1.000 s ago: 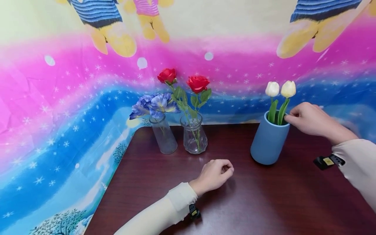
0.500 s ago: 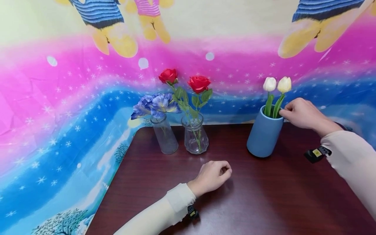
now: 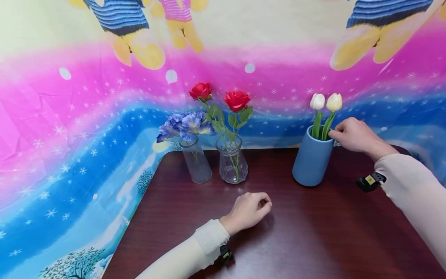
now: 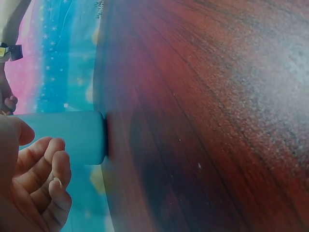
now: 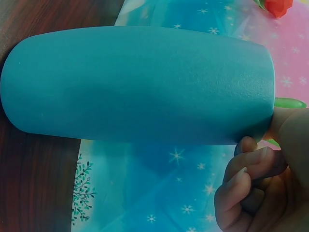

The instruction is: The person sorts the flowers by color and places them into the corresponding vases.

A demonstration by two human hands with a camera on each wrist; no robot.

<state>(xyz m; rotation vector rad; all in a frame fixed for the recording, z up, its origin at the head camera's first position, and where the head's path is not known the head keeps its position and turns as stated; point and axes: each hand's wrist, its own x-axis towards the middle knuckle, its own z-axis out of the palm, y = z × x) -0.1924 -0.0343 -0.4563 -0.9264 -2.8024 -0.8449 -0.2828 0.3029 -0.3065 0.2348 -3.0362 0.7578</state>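
A blue vase (image 3: 312, 161) stands upright on the right part of the table, holding two white tulips (image 3: 326, 102). My right hand (image 3: 356, 135) pinches the vase's rim on its right side; in the right wrist view the fingers (image 5: 235, 186) curl by the rim, with the thumb partly hidden behind it. Over the middle of the table, my left hand (image 3: 246, 211) is loosely curled and holds nothing. Its fingers (image 4: 59, 169) appear in front of the distant vase (image 4: 77, 135) in the left wrist view.
A clear glass vase (image 3: 233, 166) with two red roses (image 3: 237, 101) stands left of centre. Beside it is a frosted glass vase (image 3: 196, 164) with blue-purple flowers (image 3: 186, 124). The dark wooden table (image 3: 296, 240) ends at a colourful printed cloth (image 3: 278, 77) behind.
My right hand has shifted the blue vase with its tulips left and slightly back toward the cloth, mostly in the first half second. My left hand has drifted slightly left and nearer.
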